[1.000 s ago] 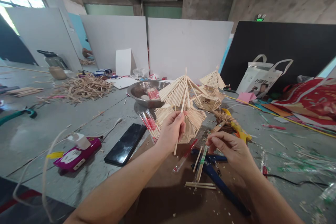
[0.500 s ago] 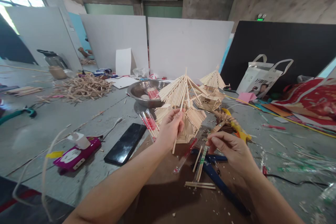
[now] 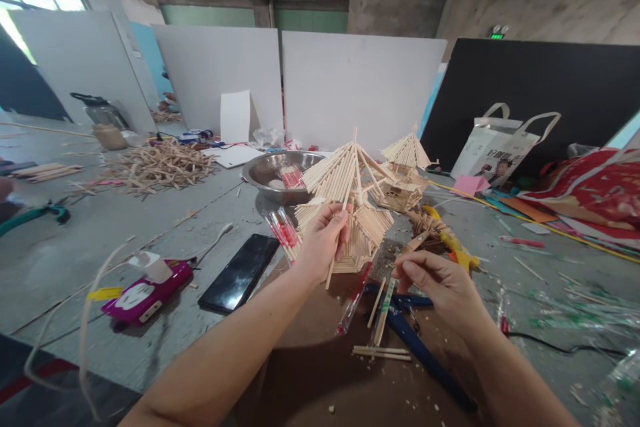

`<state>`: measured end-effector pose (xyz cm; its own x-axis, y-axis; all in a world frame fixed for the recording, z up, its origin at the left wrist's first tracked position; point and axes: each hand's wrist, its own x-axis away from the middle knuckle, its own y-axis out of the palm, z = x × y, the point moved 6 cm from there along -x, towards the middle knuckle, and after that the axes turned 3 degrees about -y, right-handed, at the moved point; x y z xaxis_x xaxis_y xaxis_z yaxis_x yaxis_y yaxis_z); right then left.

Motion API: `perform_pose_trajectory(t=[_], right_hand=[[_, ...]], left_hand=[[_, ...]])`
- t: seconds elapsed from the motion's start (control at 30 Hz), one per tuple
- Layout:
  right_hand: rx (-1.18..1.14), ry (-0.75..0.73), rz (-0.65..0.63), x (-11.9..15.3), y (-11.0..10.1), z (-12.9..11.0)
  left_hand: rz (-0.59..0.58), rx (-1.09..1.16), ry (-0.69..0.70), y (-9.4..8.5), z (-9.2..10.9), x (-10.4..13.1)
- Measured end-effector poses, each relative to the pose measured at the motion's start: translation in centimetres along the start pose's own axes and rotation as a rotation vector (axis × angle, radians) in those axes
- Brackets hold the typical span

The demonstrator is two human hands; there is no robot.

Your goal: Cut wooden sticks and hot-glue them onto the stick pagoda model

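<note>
My left hand (image 3: 325,240) is closed around a thin wooden stick (image 3: 330,273) that slants up in front of a model pavilion (image 3: 333,177) built of similar sticks. The model has a pointed upper roof and a wider lower tier, partly hidden by that hand. My right hand (image 3: 443,283) has thumb and fingers pinched together; what is between them is too small to make out. Below its fingertips are a green-printed wrapper (image 3: 386,303), loose sticks (image 3: 381,351) and blue-handled pliers (image 3: 425,357). A clear wrapper with red print (image 3: 356,300) lies between my hands.
A second stick model (image 3: 406,150) stands behind, near a steel bowl (image 3: 263,177) and a yellow glue gun (image 3: 455,243). To the left are a black phone (image 3: 239,273), a purple power strip (image 3: 147,293) and a heap of sticks (image 3: 160,167). Plastic wrappers (image 3: 565,313) litter the right.
The lower end of the stick in my left hand has shifted slightly left. The red-printed wrapper has moved a little and lies at a different angle. My right hand stays almost still.
</note>
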<state>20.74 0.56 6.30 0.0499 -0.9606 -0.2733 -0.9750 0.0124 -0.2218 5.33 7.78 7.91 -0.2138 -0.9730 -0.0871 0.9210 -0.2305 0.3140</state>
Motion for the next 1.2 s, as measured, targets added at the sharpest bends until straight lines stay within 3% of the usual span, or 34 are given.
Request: perform_pose_trajectory(t=[1.2], right_hand=[[-0.022, 0.018, -0.014, -0.02, 0.12, 0.05]], left_hand=[[0.033, -0.056, 0.033, -0.17, -0.04, -0.12]])
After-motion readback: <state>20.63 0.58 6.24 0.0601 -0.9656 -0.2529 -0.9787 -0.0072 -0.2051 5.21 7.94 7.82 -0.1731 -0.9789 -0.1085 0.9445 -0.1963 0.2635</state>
